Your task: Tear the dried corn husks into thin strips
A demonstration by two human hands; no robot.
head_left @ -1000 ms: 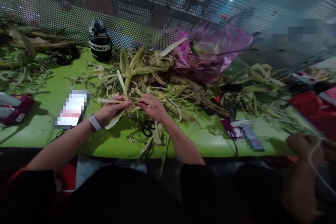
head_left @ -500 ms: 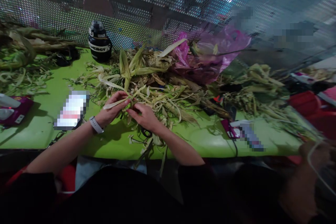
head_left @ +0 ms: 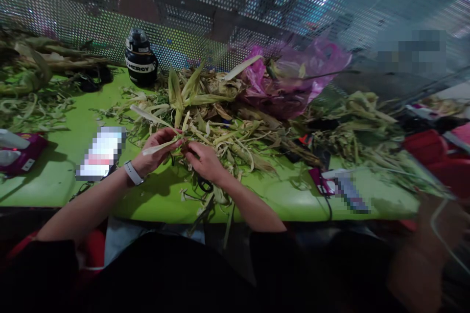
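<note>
Pale strips of corn husk [head_left: 158,148] are pinched in my left hand [head_left: 157,149], which wears a white wristband; one strip points left across the fingers, another up and left. My right hand [head_left: 203,159] meets it, fingertips closed at the same husk bundle; the exact spot they grip is small and partly covered by the fingers. Just beyond the hands, a larger green-yellow husk [head_left: 178,95] with spread leaves stands out of a heap of loose husk strips [head_left: 238,142]. Several scraps and a dark loop [head_left: 204,185] lie below my right hand.
A lit phone [head_left: 101,154] lies left on the green table [head_left: 154,205], beside a purple power box [head_left: 24,154]. Behind stand a black bottle [head_left: 141,63], a pink plastic bag [head_left: 290,83] and a perforated metal screen [head_left: 220,10]. Another person's arm [head_left: 433,234] is at right.
My right fingers have curled in closer around the husk at the fingertips. The upper strip at my left hand has swung slightly outward to the left. Other things stay about where they were.
</note>
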